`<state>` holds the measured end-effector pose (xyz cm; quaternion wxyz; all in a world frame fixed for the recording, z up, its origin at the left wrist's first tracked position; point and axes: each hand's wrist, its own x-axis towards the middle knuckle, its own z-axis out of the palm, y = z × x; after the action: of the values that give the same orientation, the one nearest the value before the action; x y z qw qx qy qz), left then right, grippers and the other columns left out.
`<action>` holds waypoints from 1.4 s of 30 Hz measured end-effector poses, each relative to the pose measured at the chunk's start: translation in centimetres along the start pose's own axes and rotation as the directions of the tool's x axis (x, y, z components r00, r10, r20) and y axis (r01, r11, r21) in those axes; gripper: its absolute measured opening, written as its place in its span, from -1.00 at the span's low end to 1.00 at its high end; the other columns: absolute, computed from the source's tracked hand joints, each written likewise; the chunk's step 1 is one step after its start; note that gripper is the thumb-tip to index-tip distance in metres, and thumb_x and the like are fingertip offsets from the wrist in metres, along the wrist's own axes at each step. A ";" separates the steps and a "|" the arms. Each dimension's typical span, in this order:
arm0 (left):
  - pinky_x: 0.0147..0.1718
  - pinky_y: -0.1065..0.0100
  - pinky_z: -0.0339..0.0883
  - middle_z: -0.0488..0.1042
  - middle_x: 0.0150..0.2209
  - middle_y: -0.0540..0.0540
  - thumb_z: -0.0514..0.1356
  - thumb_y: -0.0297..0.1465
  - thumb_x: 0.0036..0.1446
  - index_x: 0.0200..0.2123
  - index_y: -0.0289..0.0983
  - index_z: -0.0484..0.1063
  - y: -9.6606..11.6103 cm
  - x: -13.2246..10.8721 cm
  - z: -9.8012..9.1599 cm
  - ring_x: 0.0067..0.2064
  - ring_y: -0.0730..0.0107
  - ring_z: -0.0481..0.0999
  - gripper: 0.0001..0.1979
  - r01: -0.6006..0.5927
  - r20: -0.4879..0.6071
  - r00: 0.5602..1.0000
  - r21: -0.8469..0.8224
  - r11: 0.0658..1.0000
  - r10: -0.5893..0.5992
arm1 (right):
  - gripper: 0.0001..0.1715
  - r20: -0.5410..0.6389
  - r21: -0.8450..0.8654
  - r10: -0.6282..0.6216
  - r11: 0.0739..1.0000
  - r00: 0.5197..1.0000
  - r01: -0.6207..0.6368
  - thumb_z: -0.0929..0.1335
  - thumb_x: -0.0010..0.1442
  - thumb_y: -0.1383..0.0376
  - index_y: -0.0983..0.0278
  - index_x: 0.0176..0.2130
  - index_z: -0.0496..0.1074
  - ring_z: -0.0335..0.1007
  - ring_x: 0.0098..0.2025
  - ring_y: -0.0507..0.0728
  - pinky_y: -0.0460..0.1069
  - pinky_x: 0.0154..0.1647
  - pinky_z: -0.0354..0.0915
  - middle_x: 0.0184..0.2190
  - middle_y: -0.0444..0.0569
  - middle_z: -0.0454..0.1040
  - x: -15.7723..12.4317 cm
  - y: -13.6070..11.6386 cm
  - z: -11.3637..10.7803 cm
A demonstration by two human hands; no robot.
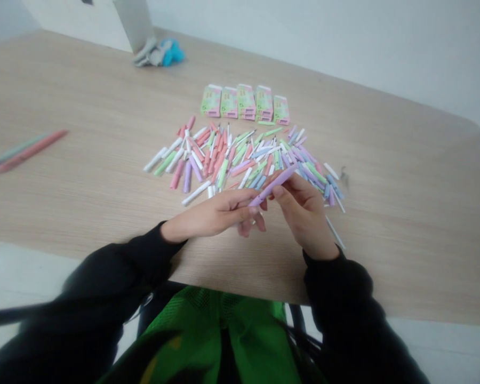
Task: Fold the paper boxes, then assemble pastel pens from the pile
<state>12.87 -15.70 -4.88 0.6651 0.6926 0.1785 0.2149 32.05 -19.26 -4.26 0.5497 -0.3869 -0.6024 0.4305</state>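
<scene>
A pale wood-grain bench [404, 240] stands before a white wall [324, 37], pale floor [444, 346] below; left hand [220, 210] and right hand [306, 216] pinch one purple pen [269, 190] above the bench, near scattered pen parts [220, 156]

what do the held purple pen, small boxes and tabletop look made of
Held purple pen: probably plastic, smooth and evenly coloured. Small boxes: likely printed card, flat-sided with square edges. Tabletop: pale, streaky grain; wood or wood-look laminate, can't tell which.
</scene>
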 end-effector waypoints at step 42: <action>-0.40 0.43 0.13 0.40 -0.42 0.03 0.31 -0.30 0.18 -0.25 -0.36 0.53 0.2 0.1 -0.2 -0.41 0.53 0.30 -0.79 0.046 -0.230 0.972 -0.032 0.998 -0.052 | -0.86 -0.108 -0.106 -0.057 0.993 0.993 0.046 0.48 0.23 0.36 0.12 -0.20 0.61 0.55 -0.21 0.06 -0.06 -0.15 0.46 -0.26 -0.13 0.61 -1.4 0.9 -0.6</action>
<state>12.83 -15.49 -4.63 0.6539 0.6494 0.2688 0.2800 32.80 -20.25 -5.58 0.5723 -0.4226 -0.6023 0.3622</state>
